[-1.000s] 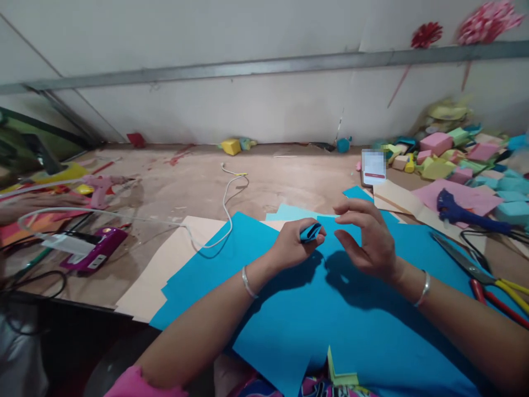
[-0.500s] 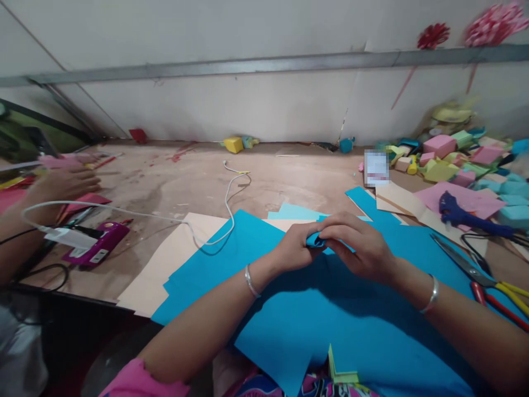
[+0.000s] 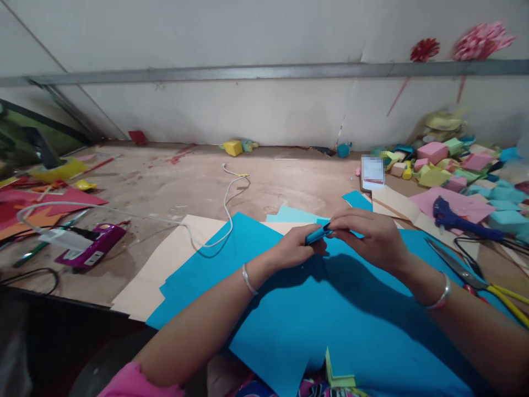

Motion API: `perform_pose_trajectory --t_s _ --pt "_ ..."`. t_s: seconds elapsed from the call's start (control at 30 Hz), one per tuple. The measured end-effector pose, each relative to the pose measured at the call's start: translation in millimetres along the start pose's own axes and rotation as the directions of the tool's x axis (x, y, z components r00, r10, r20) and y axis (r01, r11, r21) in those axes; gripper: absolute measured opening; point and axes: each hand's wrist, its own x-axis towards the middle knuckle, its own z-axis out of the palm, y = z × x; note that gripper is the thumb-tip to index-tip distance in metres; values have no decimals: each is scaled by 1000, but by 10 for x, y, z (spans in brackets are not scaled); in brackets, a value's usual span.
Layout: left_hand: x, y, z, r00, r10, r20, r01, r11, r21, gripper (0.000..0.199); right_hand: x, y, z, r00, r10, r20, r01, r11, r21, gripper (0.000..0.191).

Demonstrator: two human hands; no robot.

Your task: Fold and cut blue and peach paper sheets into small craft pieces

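Between my hands is a small folded piece of blue paper [image 3: 316, 235]. My left hand [image 3: 296, 245] is closed around its left end, with the thumb beneath. My right hand [image 3: 367, 238] pinches its right end between thumb and fingertips, the other fingers bent above. Both hands are just over large blue sheets [image 3: 289, 314] that spread across the table and over my lap. Peach sheets [image 3: 152, 270] stick out below them on the left. A small piece of folded yellow-green paper [image 3: 339, 379] lies at the near edge, by my lap.
Scissors [image 3: 463, 270] with yellow and red handles and a blue glue gun [image 3: 446, 214] lie at right. Behind them is a heap of small coloured paper boxes [image 3: 438, 171] and a phone [image 3: 372, 172]. A white cable [image 3: 226, 204] runs left to a purple power strip [image 3: 91, 245].
The folded blue paper has turned from an end-on curl to a flatter, slanted strip. My right hand has shifted slightly right. Another person's hand at far left has left the view.
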Motion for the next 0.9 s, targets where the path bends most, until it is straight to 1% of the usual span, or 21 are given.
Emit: perform_pose_trajectory --t_s 0.1,0.23,0.37,0.47,0.67,0.77,0.9 --pt "2 24 -12 1000 8 16 -7 998 -65 8 5 33 -30 998 61 1 -61 998 22 6" --pt "-12 107 9 999 8 35 -3 988 -154 8 27 50 -74 995 102 -1 -102 994 44 5" --pt "-34 127 24 996 -39 85 52 987 -154 18 53 35 -110 990 138 21 -139 988 70 8" --pt "-48 112 24 988 -71 139 89 987 -134 25 65 13 -119 989 144 22 -146 986 78 11" --pt "-49 125 29 982 -83 168 111 980 -165 22 70 13 -123 987 159 31 -161 985 68 15" --pt "-50 121 38 978 -87 189 128 969 -213 26 67 28 -133 985 165 46 -168 983 70 14" --pt "-57 104 26 968 -69 240 147 935 -324 34 63 28 -140 986 161 52 -166 980 111 12"
